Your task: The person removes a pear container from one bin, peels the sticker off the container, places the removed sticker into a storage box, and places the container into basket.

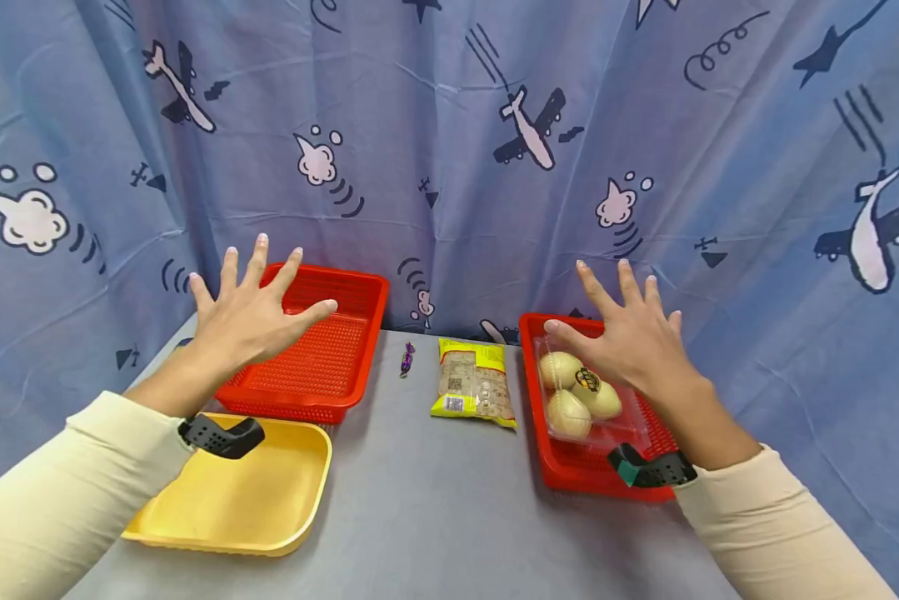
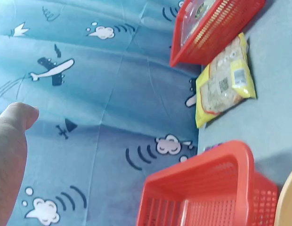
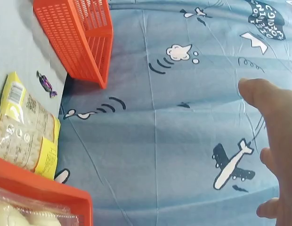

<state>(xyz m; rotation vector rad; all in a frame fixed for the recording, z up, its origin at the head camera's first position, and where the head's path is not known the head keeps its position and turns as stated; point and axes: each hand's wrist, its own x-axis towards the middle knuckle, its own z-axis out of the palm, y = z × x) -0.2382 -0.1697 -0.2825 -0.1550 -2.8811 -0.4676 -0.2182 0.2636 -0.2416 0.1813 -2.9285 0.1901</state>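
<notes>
Both hands hover with fingers spread, holding nothing. My left hand [image 1: 248, 321] is raised over the left red basket [image 1: 374, 333], which looks bare inside. Over the right red basket [image 1: 550, 467] hangs my right hand [image 1: 636, 337]. That basket holds a clear plastic box of pale round fruits [image 1: 569, 412] with a dark round label. On the table between the baskets lie a yellow-edged, see-through food packet [image 1: 475, 379] and a small purple-wrapped candy [image 1: 407, 360]. In the left wrist view only part of the left thumb [image 2: 16, 127] shows; the right wrist view catches some right-hand fingers [image 3: 273, 113].
A shallow yellow tray [image 1: 269, 492] sits in front of the left basket. Behind everything hangs a blue curtain [image 1: 434, 167] printed with planes and clouds, meeting the back of the grey table [image 1: 434, 517]. Something dark and yellow is partly hidden behind the left forearm.
</notes>
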